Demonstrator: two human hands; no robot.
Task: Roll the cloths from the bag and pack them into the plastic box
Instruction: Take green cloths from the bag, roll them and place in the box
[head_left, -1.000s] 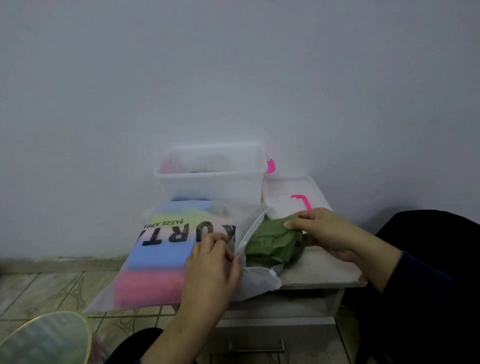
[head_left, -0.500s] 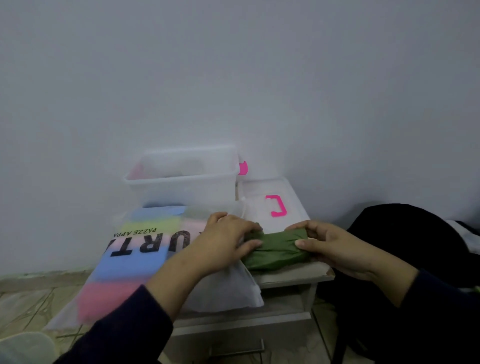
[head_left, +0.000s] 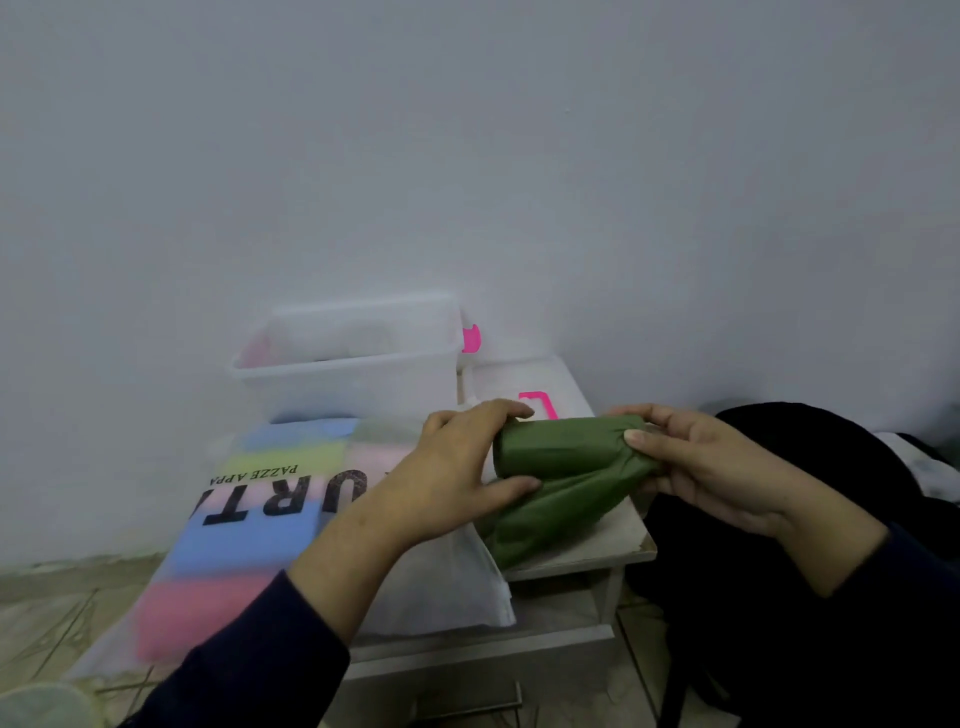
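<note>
Bare hands (head_left: 457, 475), dark navy long sleeves (head_left: 249, 660)

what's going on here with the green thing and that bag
A person is holding a green cloth in both hands above a small white table. The left hand grips one end and the right hand the other; the upper part is in a roll while a loose flap hangs below. A frosted bag of coloured cloths lies beside it, and the clear plastic box stands open behind.

White cabinet (head_left: 582, 558), tiled floor (head_left: 47, 613).
</note>
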